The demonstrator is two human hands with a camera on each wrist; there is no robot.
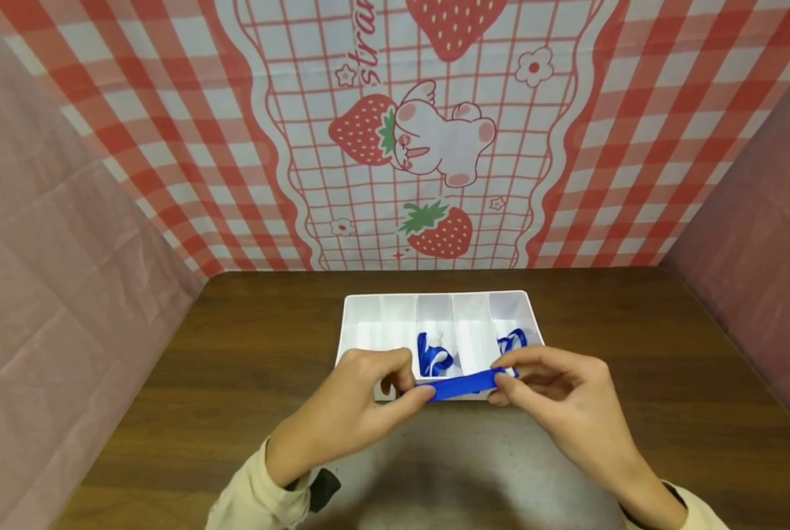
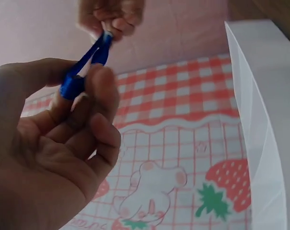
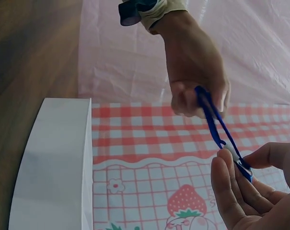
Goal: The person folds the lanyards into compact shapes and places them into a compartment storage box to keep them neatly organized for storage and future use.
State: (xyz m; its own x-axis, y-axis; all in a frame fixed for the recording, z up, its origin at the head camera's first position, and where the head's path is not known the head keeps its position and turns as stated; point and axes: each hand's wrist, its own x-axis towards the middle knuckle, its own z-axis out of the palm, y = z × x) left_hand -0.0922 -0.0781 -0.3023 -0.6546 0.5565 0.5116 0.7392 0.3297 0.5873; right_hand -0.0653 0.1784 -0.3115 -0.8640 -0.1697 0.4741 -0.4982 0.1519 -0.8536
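Observation:
A loop of blue ribbon (image 1: pixel 464 386) is stretched between both hands, just above the near edge of a white compartment tray (image 1: pixel 368 313). My left hand (image 1: pixel 361 394) pinches its left end, and in the left wrist view the ribbon (image 2: pixel 72 86) bends round a finger there. At the other end, my right hand (image 1: pixel 570 397) pinches the ribbon beside a small white piece (image 3: pixel 231 151), whose kind I cannot tell. More blue ribbon (image 1: pixel 439 361) lies in the tray's middle compartment with something white. Another blue ribbon (image 1: pixel 514 339) lies in the rightmost compartment, partly behind my right hand.
The tray stands on a dark wooden table (image 1: pixel 255 324), with a pale grey patch (image 1: pixel 428 449) in front of it. A red-and-white strawberry cloth (image 1: pixel 428 221) hangs behind. Pink cloth (image 1: pixel 57 258) encloses both sides.

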